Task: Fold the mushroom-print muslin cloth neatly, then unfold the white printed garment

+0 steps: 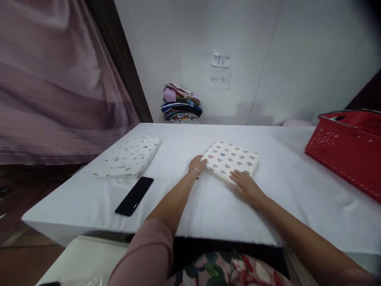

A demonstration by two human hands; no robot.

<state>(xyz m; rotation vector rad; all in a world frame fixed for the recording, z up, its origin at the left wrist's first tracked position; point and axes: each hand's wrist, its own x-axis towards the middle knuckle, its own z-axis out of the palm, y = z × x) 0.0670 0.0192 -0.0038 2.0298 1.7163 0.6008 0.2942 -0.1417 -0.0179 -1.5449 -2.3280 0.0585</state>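
Observation:
A folded white cloth [230,159] with grey mushroom-like prints and a few coloured ones lies on the white-covered table [184,139] in front of me. At its left corner is my left hand [197,163], wearing a bracelet, with its fingers closed on the layered edge. My right hand [245,186] rests on the near right part of the cloth, fingers stretched out and the thumb down by the front edge. To the left lies a second folded white cloth [131,157] with small grey prints. A black phone [135,196] is on the table just nearer to me than that cloth.
A red plastic basket [348,153] with a metal handle stands at the right. Several folded fabrics form a stack [181,105] beyond the far edge, against the wall. Paper notes [220,71] hang above. A pink curtain [59,87] drapes at the left.

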